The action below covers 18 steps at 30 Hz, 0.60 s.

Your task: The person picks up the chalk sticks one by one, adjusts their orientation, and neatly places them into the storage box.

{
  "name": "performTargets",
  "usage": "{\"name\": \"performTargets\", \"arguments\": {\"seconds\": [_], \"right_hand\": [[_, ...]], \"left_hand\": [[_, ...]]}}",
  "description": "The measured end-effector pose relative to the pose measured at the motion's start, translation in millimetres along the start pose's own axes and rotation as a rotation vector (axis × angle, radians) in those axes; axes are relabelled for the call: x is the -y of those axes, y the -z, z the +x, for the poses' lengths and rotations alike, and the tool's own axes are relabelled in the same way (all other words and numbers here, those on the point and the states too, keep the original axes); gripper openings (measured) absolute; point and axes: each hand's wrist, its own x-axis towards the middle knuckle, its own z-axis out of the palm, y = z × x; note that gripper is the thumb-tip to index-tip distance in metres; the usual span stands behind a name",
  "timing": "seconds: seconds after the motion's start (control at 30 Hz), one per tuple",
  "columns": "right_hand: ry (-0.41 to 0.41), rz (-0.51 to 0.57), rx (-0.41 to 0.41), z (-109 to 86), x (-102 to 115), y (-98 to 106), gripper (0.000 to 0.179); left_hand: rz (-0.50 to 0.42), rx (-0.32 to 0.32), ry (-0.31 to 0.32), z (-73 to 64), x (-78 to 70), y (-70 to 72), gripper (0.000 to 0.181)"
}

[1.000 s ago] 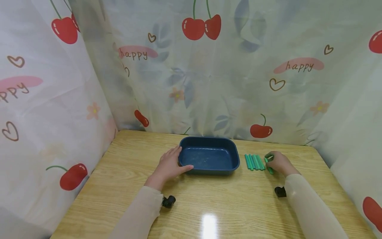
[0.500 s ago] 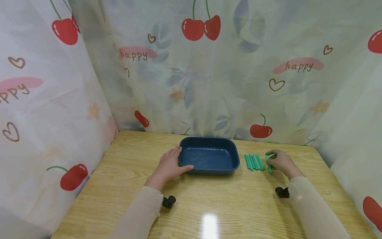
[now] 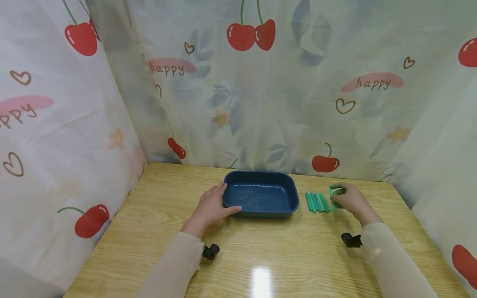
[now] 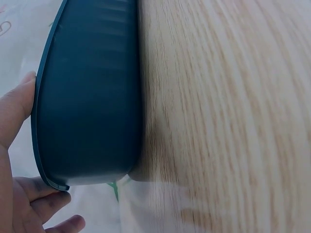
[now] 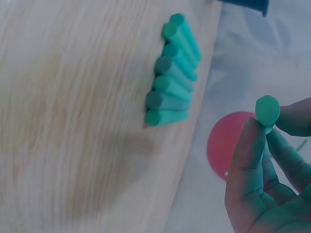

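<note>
Pale curtain (image 3: 261, 101) walls printed with red cherries (image 3: 240, 37), brown hearts (image 3: 345, 106) and the word "happy" (image 3: 374, 83) close in around a wood-grain worktop (image 3: 238, 256), where a person in cream sleeves (image 3: 393, 260) works with both hands. A glossy patch of light (image 3: 261, 283) gleams on the near side. A dark blue bin (image 3: 257, 198), rectangular with rounded corners, stands at the back of the surface. The left hand (image 3: 211, 207) rests at the bin's left end, its fingers spread and fairly straight, thumb along the near rim and fingertips touching the end. To the right, the right hand (image 3: 352, 200) pinches a single green stick (image 5: 267, 109) between thumb and fingertips, raised clear of the wood and turned end-on to the right wrist's camera. Between that hand and the bin lies a row of seven sticks (image 5: 172, 87) in green and teal, side by side and slightly fanned, apart from the bin. A small black device (image 3: 211, 251) juts from each wrist.
</note>
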Motion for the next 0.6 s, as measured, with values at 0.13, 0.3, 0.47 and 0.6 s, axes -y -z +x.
{"name": "performTargets", "arguments": {"seconds": [0.13, 0.3, 0.47, 0.6], "right_hand": [[0.006, 0.032, -0.009, -2.9, 8, -1, 0.052], [0.034, 0.088, -0.022, -7.9, 23, -2, 0.054], [0.07, 0.082, -0.036, -12.9, 38, -3, 0.053], [0.085, 0.062, -0.04, -16.1, 49, -5, 0.054]], "left_hand": [[0.003, 0.003, 0.001, -0.4, -1.1, 0.5, 0.105], [0.0, 0.003, 0.0, -0.7, -1.5, 0.9, 0.104], [-0.003, 0.0, 0.003, -0.5, -1.0, 1.0, 0.104], [-0.004, 0.001, 0.002, -0.4, -1.5, 1.2, 0.104]]}}
